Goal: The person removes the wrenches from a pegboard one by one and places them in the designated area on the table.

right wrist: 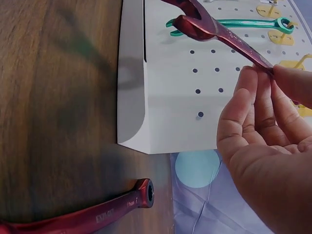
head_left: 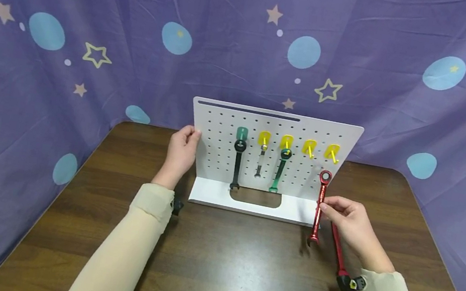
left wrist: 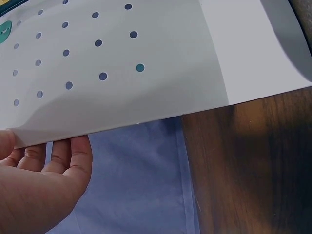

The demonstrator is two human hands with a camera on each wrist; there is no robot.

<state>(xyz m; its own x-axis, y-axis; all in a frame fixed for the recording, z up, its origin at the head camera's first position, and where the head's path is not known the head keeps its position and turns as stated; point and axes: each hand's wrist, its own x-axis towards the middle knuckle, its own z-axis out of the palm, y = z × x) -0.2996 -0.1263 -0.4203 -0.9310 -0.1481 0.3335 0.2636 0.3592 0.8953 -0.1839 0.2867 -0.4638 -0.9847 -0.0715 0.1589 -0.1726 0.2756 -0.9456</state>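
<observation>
My left hand (head_left: 182, 150) grips the left edge of a white pegboard stand (head_left: 216, 163), thumb in front and fingers behind, as the left wrist view shows. Between thumb and fingers, my right hand (head_left: 350, 225) pinches a red combination wrench (head_left: 319, 207), upright with its ring end on top, before the board's lower right corner. Three wrenches hang on the board: a black one (head_left: 237, 164) on a green hook, a small silver one (head_left: 260, 162) and a green one (head_left: 280, 171) on yellow hooks. Two yellow hooks (head_left: 309, 148) at the right hold nothing.
Another red wrench (head_left: 337, 248) lies on the brown wooden table (head_left: 232, 267) under my right wrist; its ring end (right wrist: 146, 193) shows in the right wrist view. A purple patterned curtain (head_left: 238, 55) hangs close behind the board.
</observation>
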